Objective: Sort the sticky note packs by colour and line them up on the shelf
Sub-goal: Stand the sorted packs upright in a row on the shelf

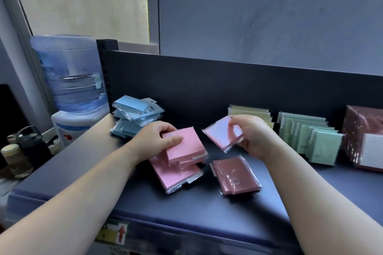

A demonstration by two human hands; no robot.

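- The right hand [255,136] pinches a pale pink pack [219,136], thumb on its upper face and fingers beneath, and holds it tilted clear of the shelf [207,209].
- The left hand [159,138] grips the top pack [184,145] of the pink pile [174,174], with its thumb across the face and its fingers curled round the far edge. The pile lies flat and skewed, under that hand and nearer the person.
- The step in hand looks like gathering the pinks. None of them stands in a row yet.
- The next move probably calls for squaring the two held packs together. They can then be stood on edge in the bare stretch beyond both hands, against the back panel [207,89].
- Two or three darker pink packs [236,176] lie flat just below the right hand, apart from the pile. They may need a row of their own.
- A loose blue heap [134,116] sits just beyond the left hand, unsorted and leaning.
- A yellow row [248,111] stands on edge just beyond the right hand. A green row [306,132] stands to that hand's outer side, and both are already lined up.
- A maroon box [364,136] stands past the green row, at the shelf's end.
- The blue heap and the yellow row flank the free stretch, so a careless reach could topple either. The glossy wrappers look likely to slide on one another.
- A water bottle [68,72] and some jars [20,151] stand off the shelf, well outside the left hand.
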